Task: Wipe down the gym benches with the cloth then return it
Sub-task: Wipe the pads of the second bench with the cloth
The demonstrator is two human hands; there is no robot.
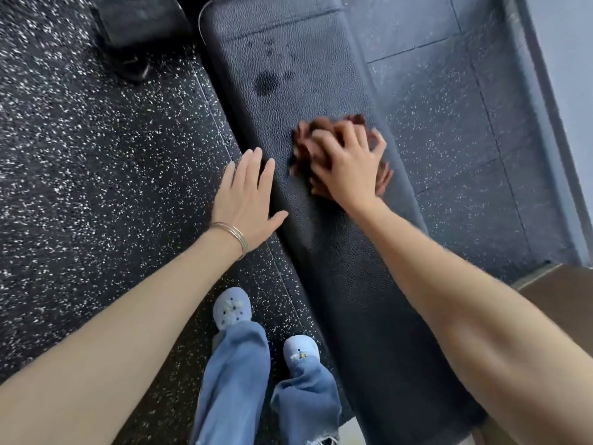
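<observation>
Cloth (382, 178) bunched under right hand (348, 170) fingers (356, 136), on bench (288, 91).

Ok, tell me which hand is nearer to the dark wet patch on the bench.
Right. The right hand presses the brown cloth on the bench just below-right of the wet patch. The left hand sits lower, at the bench's left edge.

One bench (321, 252), one brown cloth (305, 146), two hands (247, 194), two shoes (231, 308), several thin bangles (236, 234).
</observation>
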